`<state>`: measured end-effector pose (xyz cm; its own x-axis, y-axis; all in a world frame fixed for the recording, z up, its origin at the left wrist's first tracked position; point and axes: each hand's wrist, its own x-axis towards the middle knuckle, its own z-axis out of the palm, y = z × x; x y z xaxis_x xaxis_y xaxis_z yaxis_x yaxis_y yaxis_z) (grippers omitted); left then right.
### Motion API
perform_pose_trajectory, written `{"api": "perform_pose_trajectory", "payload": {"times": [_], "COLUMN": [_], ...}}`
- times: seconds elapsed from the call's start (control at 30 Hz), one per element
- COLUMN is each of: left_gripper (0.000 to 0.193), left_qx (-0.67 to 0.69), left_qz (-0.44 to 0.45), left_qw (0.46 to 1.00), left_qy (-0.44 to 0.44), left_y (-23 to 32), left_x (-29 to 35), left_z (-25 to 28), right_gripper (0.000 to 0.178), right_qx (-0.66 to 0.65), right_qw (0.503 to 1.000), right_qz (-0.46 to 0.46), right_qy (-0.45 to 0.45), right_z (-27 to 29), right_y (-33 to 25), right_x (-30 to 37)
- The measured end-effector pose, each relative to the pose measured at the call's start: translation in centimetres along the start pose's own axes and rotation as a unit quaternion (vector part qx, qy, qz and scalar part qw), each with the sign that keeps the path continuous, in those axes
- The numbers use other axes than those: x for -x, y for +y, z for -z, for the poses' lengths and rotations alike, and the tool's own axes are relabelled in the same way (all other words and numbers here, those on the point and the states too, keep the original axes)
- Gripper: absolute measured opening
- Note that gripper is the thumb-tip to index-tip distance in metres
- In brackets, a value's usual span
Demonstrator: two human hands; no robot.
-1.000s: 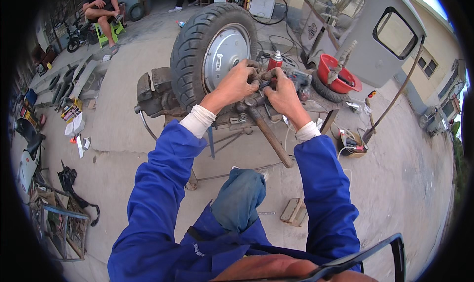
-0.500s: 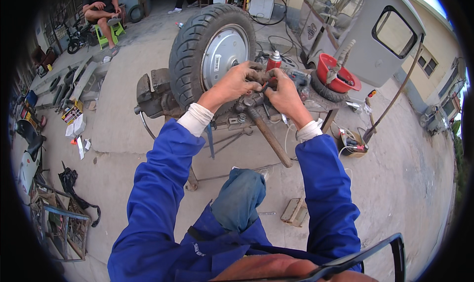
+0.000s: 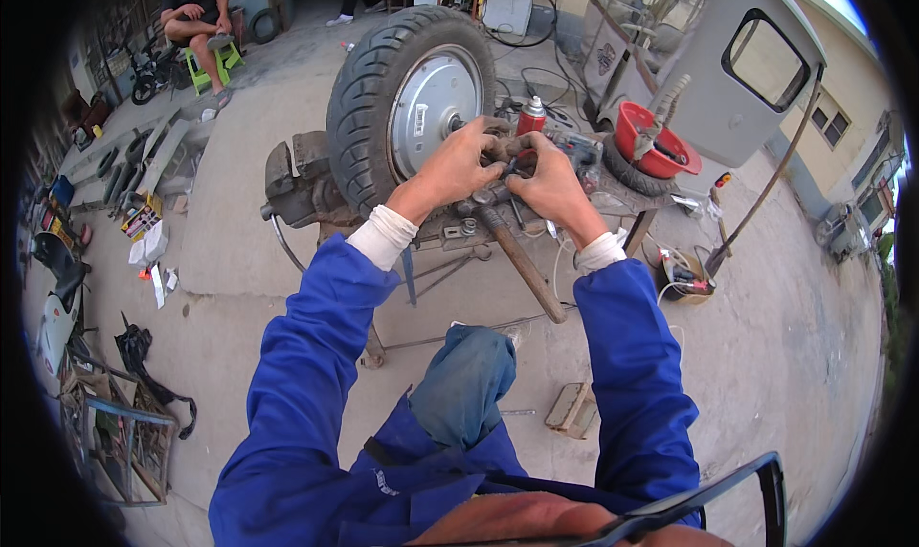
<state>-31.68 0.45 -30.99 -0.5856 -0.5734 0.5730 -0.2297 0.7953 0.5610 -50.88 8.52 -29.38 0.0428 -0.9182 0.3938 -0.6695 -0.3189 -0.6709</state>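
Observation:
My left hand (image 3: 466, 161) and my right hand (image 3: 550, 176) meet over the workbench, fingers closed in a pinch around something small and dark. Its kind I cannot make out, since the fingers cover most of it. Just left of them, a wheel (image 3: 421, 116) with a thick black tire and a silver hub stands upright, its axle close to my left hand. Below the hands lies a hammer (image 3: 522, 265), its wooden handle sticking out past the bench edge toward me. A red spray can (image 3: 531, 116) with a pale top stands behind my hands.
A bench vise (image 3: 306, 185) sits left of the wheel. On the right, a red basin (image 3: 661, 150) rests on a small tire (image 3: 632, 180). A box of parts (image 3: 684, 281) and a metal tray (image 3: 571, 411) are on the ground. Someone sits on a green stool (image 3: 222, 62) at far left.
The fingers of both hands have shifted slightly around the small piece, with the left fingertips curled lower. The wheel, hammer and can stay where they were.

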Motion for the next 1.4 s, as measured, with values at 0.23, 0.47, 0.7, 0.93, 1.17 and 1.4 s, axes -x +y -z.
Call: {"api": "perform_pose_trajectory", "payload": {"times": [0.23,0.47,0.7,0.93,1.17,1.4], "left_gripper": [0.018,0.018,0.017,0.018,0.018,0.024], "left_qx": [0.006,-0.005,0.017,0.035,0.085,0.041], "left_qz": [-0.046,-0.061,-0.027,-0.067,-0.040,-0.014], "left_qw": [0.999,0.998,0.999,0.997,0.996,0.999], "left_qy": [0.009,0.016,0.013,-0.021,-0.006,-0.003], "left_y": [0.1,-0.5,-0.2,-0.5,-1.5,-0.7], "left_x": [0.9,1.1,1.3,1.0,0.8,0.9], "left_z": [-0.5,-0.8,-0.9,-0.3,-0.7,-0.7], "right_gripper": [0.046,0.045,0.047,0.045,0.043,0.045], "right_qx": [0.038,0.020,-0.039,-0.091,-0.073,-0.014], "right_qw": [0.999,1.000,0.998,0.995,0.996,0.999], "right_qz": [0.027,0.017,0.029,-0.002,0.015,-0.005], "right_qy": [0.012,-0.005,-0.036,-0.042,-0.043,-0.039], "right_z": [0.1,0.1,0.4,0.4,0.9,1.7], "right_y": [1.1,0.4,0.3,0.8,0.4,-1.5], "right_x": [0.0,-0.1,0.2,-0.1,-0.4,-0.4]}}
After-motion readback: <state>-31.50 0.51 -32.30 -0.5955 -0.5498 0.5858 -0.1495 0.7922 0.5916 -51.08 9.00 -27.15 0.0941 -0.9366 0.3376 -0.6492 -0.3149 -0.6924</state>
